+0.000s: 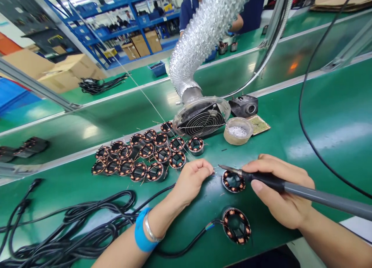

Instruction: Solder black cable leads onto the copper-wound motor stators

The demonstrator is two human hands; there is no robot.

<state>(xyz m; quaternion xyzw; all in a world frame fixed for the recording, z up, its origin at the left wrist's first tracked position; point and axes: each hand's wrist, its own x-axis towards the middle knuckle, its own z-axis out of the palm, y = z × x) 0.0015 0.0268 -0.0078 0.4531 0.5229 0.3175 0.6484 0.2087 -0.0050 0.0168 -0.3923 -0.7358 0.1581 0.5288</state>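
My right hand (286, 190) grips a soldering iron (273, 180) with a grey and black handle, its tip pointing left above the rim of a stator (233, 190) with copper coils. Close to that tip, my left hand (193, 180) is closed in a pinch on thin solder wire (158, 113), which runs down to it from the upper left. Small wire ends by the left fingertips are too fine to tell apart. Nearer to me lies a second stator (223, 233), joined to a black cable (193, 242) with coloured leads.
Several stators (155, 171) stand grouped behind my left hand. A fume extractor (203, 120) on a silver duct (200, 39) hangs at the middle. Right of it are a round tub (238, 131) and an iron holder (244, 105). Black cables (95, 217) cover the left front. A person works across the bench.
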